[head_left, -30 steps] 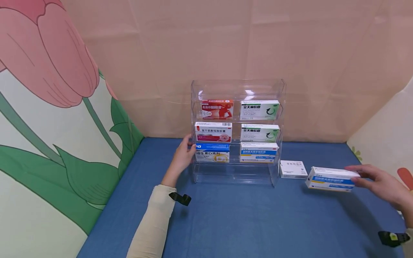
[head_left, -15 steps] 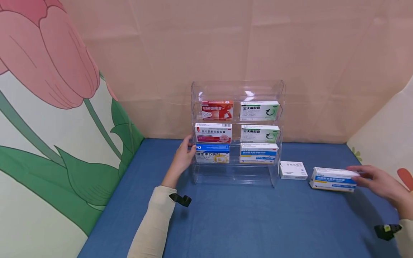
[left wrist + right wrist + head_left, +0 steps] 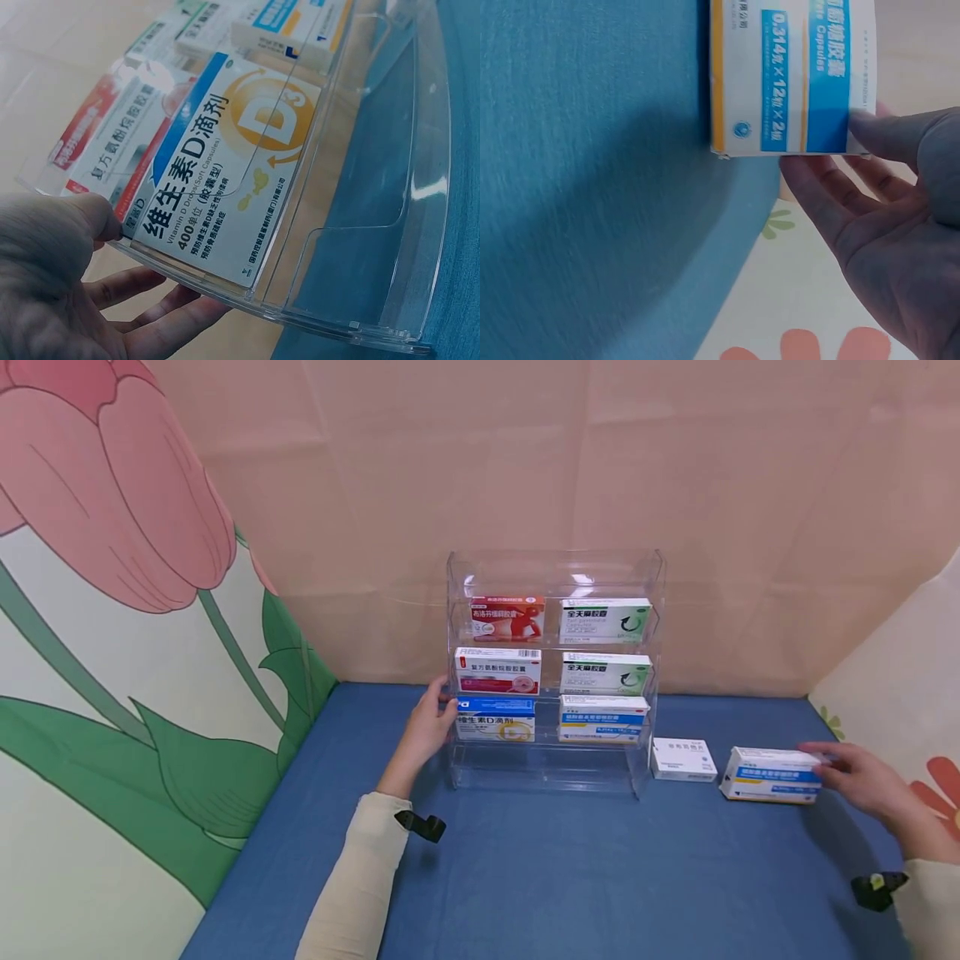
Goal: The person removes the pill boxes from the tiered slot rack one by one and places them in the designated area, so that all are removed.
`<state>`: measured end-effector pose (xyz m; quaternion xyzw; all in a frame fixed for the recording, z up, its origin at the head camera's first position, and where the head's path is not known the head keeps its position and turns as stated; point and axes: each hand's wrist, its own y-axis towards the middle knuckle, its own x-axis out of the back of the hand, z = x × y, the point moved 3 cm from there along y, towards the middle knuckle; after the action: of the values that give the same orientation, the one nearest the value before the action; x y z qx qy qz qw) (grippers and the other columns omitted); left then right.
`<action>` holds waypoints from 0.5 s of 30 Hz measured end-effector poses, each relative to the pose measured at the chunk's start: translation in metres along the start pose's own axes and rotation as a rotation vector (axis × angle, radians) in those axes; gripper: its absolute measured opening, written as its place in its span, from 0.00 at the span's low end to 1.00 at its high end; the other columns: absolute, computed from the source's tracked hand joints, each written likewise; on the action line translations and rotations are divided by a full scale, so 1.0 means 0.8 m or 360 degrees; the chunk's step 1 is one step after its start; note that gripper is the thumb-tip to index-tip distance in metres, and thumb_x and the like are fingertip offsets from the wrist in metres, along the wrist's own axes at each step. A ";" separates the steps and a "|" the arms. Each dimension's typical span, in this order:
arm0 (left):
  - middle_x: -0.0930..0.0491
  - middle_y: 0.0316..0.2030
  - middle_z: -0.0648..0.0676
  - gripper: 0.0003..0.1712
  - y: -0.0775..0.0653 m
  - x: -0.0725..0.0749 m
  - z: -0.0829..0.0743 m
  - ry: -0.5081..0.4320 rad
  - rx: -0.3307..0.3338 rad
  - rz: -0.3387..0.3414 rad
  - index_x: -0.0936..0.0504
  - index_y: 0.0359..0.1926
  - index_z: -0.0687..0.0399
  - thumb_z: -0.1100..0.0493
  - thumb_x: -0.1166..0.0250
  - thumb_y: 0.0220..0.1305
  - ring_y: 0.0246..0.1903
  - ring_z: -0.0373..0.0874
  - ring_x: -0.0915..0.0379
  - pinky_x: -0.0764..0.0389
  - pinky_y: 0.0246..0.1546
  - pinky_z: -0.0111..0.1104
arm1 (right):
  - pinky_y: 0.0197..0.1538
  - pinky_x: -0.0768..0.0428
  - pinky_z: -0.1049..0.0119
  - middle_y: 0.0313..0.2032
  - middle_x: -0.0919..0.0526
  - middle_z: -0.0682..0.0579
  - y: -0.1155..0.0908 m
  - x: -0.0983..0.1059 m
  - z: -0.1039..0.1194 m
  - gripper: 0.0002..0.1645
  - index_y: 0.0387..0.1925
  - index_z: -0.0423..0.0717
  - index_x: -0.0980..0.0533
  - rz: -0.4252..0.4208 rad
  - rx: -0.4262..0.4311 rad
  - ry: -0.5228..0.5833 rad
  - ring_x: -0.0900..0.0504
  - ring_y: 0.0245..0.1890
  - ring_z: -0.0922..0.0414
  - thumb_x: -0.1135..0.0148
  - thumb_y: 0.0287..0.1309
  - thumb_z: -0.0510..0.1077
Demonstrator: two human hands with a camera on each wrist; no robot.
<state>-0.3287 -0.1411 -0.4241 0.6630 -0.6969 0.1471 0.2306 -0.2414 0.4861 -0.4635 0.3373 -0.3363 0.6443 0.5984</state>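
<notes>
right hand (image 3: 866, 779), partly hidden, in a pinch on blue-white box (image 3: 772, 777); left hand (image 3: 426, 727) round side of clear rack (image 3: 551, 770)

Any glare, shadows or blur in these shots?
Head view: bright glints near the top of the clear rack, a soft shadow on the blue cloth below the right hand, fuzzy smallest print on the vitamin D box; left wrist view: a glint on the rack's edge; right wrist view: a broad shadow across the cloth.

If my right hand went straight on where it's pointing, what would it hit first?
Past the blue-striped box in your right hand, probably the small white box, though height is unclear.
</notes>
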 end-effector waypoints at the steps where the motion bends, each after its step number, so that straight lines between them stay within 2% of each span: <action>1: 0.28 0.57 0.60 0.29 0.000 0.000 0.000 -0.0002 0.0000 -0.0001 0.40 0.75 0.41 0.54 0.46 0.77 0.44 0.56 0.24 0.12 0.36 0.43 | 0.44 0.14 0.49 0.55 0.30 0.20 0.000 -0.001 -0.001 0.26 0.64 0.22 0.35 -0.0002 -0.0024 0.0008 0.24 0.48 0.30 0.47 0.73 0.36; 2: 0.28 0.57 0.61 0.29 0.000 -0.001 0.001 -0.0003 -0.0003 -0.0003 0.40 0.75 0.41 0.55 0.46 0.77 0.44 0.56 0.23 0.12 0.36 0.43 | 0.46 0.16 0.42 0.55 0.31 0.19 0.001 -0.003 -0.002 0.26 0.65 0.22 0.36 0.0000 -0.0052 0.0021 0.26 0.49 0.29 0.47 0.74 0.36; 5: 0.28 0.57 0.61 0.29 0.000 -0.001 0.002 -0.0002 -0.0013 -0.0011 0.40 0.75 0.42 0.55 0.46 0.77 0.44 0.56 0.23 0.12 0.35 0.43 | 0.50 0.23 0.31 0.57 0.34 0.19 0.001 -0.005 -0.004 0.28 0.68 0.23 0.39 -0.0002 -0.0122 0.0048 0.30 0.51 0.26 0.50 0.76 0.39; 12: 0.27 0.57 0.62 0.29 -0.002 -0.001 0.001 -0.0002 -0.0035 -0.0021 0.40 0.75 0.44 0.56 0.45 0.77 0.42 0.56 0.22 0.12 0.31 0.41 | 0.48 0.25 0.29 0.61 0.40 0.18 0.001 -0.008 -0.005 0.34 0.71 0.26 0.44 -0.0015 -0.0191 0.0049 0.35 0.54 0.23 0.50 0.77 0.46; 15: 0.27 0.57 0.62 0.29 -0.001 -0.001 0.001 0.0003 -0.0039 -0.0026 0.39 0.75 0.43 0.56 0.45 0.77 0.42 0.55 0.22 0.12 0.30 0.40 | 0.48 0.25 0.30 0.64 0.42 0.17 0.002 -0.012 -0.007 0.37 0.73 0.26 0.48 -0.0023 -0.0209 0.0064 0.36 0.56 0.22 0.49 0.76 0.45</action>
<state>-0.3283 -0.1407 -0.4251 0.6657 -0.6930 0.1373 0.2405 -0.2423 0.4859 -0.4746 0.2867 -0.3634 0.6232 0.6303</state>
